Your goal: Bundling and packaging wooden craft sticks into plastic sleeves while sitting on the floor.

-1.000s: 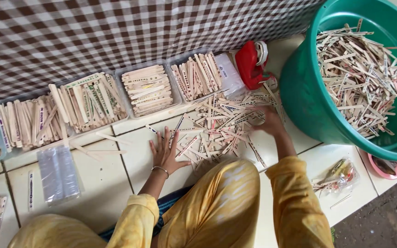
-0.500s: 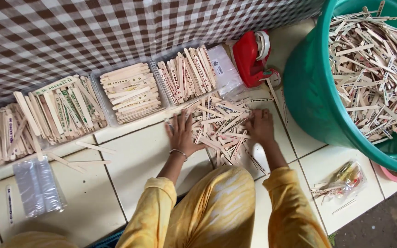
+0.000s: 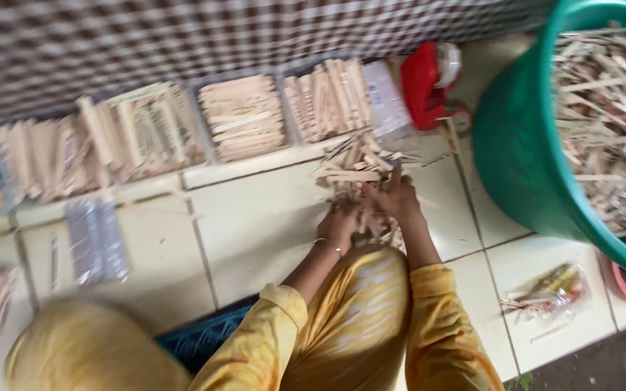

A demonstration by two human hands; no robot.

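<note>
A loose heap of flat wooden sticks (image 3: 360, 170) lies on the white tiled floor (image 3: 255, 232) in front of my knees. My left hand (image 3: 338, 224) and my right hand (image 3: 394, 197) are pressed close together at the near side of the heap, fingers curled around a bunch of sticks. The frame is motion-blurred, so the exact grip is unclear. Both arms wear yellow sleeves. A thin bracelet sits on my left wrist.
Sorted stick stacks in clear trays (image 3: 244, 116) line the checkered cloth (image 3: 182, 36) at the back. A red tape dispenser (image 3: 429, 83) stands right of them. A green tub (image 3: 545, 145) full of sticks is at the right. A small plastic bag (image 3: 556, 289) and clear wrappers (image 3: 96, 239) lie on the tiles.
My hands were spread apart over the scattered sticks; they have drawn together, sweeping the sticks into a tighter heap. The camera has shifted and the view is blurred.
</note>
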